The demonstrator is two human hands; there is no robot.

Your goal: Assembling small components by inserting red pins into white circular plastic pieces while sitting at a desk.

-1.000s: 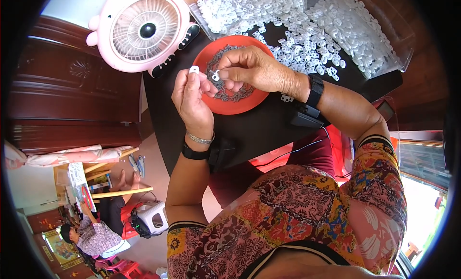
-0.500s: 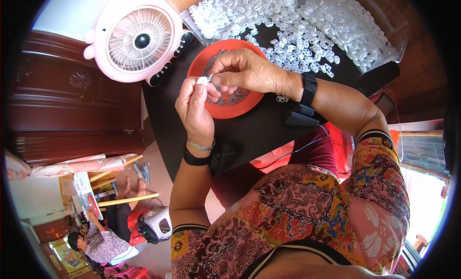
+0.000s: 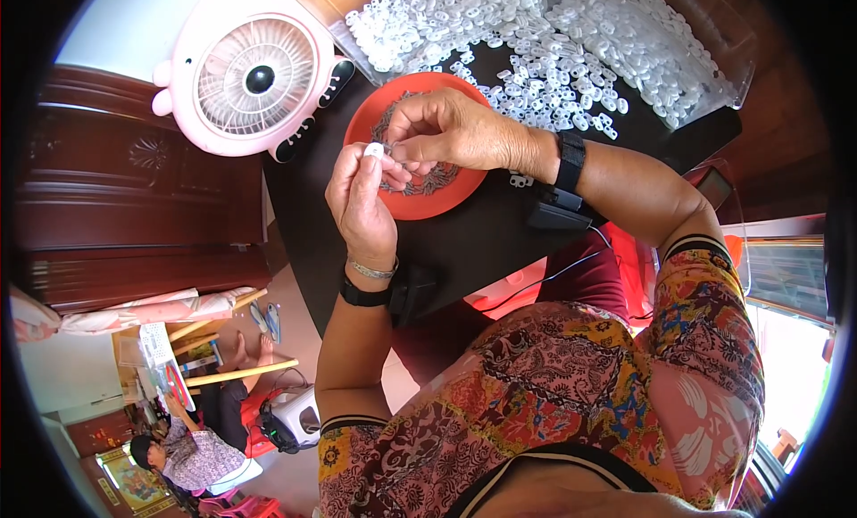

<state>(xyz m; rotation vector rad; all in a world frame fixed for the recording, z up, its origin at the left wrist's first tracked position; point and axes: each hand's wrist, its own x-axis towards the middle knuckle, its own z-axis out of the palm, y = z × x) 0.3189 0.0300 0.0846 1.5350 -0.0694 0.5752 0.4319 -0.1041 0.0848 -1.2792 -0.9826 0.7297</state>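
Note:
My left hand (image 3: 363,206) pinches a small white plastic piece (image 3: 374,149) with a hole in it between thumb and fingertips. My right hand (image 3: 446,132) meets it there, thumb and forefinger closed together at the piece's side; whatever lies between them is too small to make out. Both hands are over a round orange dish (image 3: 460,192), which holds many small grey screw-like metal parts (image 3: 428,181). The right hand and wrist cover part of the dish.
White plastic pieces (image 3: 558,90) lie loose beyond the dish, with heaps in clear containers (image 3: 728,94) behind. A pink fan (image 3: 259,78) stands at the table's (image 3: 482,237) far left. Below my right wrist sits a black device (image 3: 558,216) with a cable. Another person (image 3: 210,455) sits far left.
The white piece has turned slightly in my left fingertips, and my right fingers have shifted a little against it. Otherwise both hands keep their places over the dish.

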